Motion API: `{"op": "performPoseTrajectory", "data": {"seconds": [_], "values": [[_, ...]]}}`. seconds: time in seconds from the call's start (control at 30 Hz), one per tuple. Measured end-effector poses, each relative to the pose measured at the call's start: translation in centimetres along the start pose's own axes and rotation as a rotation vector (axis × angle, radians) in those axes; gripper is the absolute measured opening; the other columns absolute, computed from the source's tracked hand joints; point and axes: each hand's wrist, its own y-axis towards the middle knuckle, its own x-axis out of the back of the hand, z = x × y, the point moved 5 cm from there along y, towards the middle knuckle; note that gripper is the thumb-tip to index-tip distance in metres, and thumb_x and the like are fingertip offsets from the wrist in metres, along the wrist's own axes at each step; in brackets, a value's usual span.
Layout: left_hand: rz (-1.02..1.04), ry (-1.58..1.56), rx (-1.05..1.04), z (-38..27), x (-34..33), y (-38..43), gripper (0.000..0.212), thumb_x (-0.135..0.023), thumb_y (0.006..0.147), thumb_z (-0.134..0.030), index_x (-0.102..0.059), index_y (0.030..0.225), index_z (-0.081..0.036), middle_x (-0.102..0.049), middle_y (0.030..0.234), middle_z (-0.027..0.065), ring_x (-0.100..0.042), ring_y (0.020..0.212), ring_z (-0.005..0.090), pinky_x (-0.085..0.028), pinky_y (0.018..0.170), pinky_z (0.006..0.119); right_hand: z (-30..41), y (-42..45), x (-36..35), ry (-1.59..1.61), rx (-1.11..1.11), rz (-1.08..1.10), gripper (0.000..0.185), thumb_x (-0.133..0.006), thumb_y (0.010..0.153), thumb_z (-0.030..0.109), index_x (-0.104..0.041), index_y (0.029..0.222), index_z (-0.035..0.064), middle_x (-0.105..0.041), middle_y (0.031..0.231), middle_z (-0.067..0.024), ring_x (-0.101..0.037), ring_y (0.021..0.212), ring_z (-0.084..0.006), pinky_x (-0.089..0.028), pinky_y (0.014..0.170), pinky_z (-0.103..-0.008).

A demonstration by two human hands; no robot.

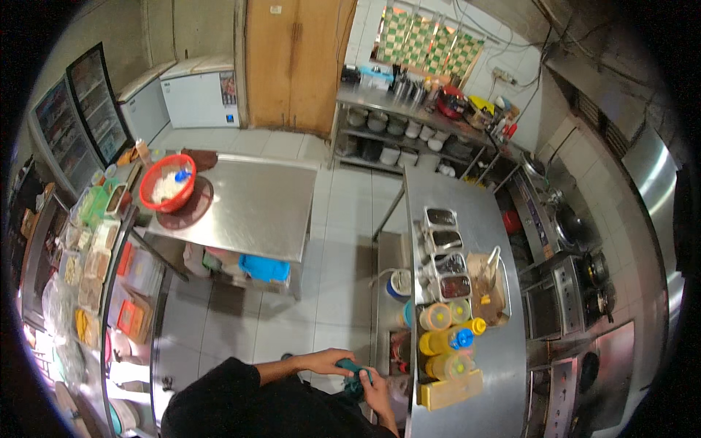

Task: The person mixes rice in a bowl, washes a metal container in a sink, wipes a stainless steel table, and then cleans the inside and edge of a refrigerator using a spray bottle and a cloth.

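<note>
My left hand [327, 362] and my right hand [377, 391] are close together in front of my body, at the bottom of the view. Between them is a dark green cloth [354, 386], bunched up, and both hands grip it. Part of the cloth hangs below my fingers. Just to the right of my hands runs the edge of a steel counter [465, 397]. Nearest on it lie a yellow rectangular container [452, 390] and several squeeze bottles, one of them yellow [438, 343].
Metal containers of sauce [455, 287] and a tray with utensils [501, 315] stand farther along the counter. Stoves [553, 252] line the right wall. At left, a steel table [263, 202] bears a red basket of white food [168, 183]; a loaded shelf [104, 306] stands nearer me.
</note>
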Motion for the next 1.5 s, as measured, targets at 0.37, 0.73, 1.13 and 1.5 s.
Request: {"op": "performPoseTrajectory", "data": {"seconds": [0.37, 0.73, 1.13, 1.5], "values": [[-0.872, 0.336, 0.134, -1.5, 21.7, -9.4, 0.038, -0.074, 0.091, -0.042, -0.069, 0.089, -0.004, -0.065, 0.074, 0.0171, -0.063, 0.066, 0.032, -0.047, 0.063, 0.042, 14.5, 18.1, -9.6, -0.211, 0.411, 0.059, 0.029, -0.064, 0.1, 0.025, -0.066, 0.121, 0.0053, -0.068, 0.088, -0.0143, -0.068, 0.086, -0.0272, -0.052, 0.079, -0.0386], [-0.848, 0.358, 0.567, -5.4, 32.6, -2.2, 0.053, -0.075, 0.085, -0.058, -0.071, 0.082, -0.005, -0.065, 0.067, 0.0166, -0.066, 0.067, 0.0362, -0.05, 0.062, 0.043, 19.5, 33.2, -15.6, -0.243, 0.741, 0.594, 0.025, -0.068, 0.089, 0.013, -0.069, 0.113, 0.0064, -0.069, 0.106, -0.0162, -0.066, 0.103, -0.0368, -0.054, 0.088, -0.042], [-1.046, 0.183, 0.694, -4.3, 36.2, -6.8, 0.052, -0.083, 0.081, -0.05, -0.072, 0.093, -0.001, -0.071, 0.075, 0.0167, -0.068, 0.067, 0.0247, -0.052, 0.064, 0.041, 24.9, 46.3, -14.2, -0.483, 0.579, 0.666, 0.023, -0.06, 0.087, 0.011, -0.069, 0.108, 0.0068, -0.069, 0.088, -0.0164, -0.068, 0.08, -0.0318, -0.052, 0.073, -0.0416], [-1.477, 0.764, 1.114, 7.3, 46.1, -20.6, 0.081, -0.085, 0.079, -0.038, -0.046, 0.138, 0.003, -0.062, 0.118, 0.0305, -0.061, 0.109, 0.0444, -0.05, 0.094, 0.049, 33.8, 57.3, -36.9, -0.418, 0.998, 0.488, 0.037, -0.068, 0.089, 0.034, -0.069, 0.11, 0.0036, -0.072, 0.096, -0.018, -0.069, 0.089, -0.0346, -0.054, 0.079, -0.0417]]}}
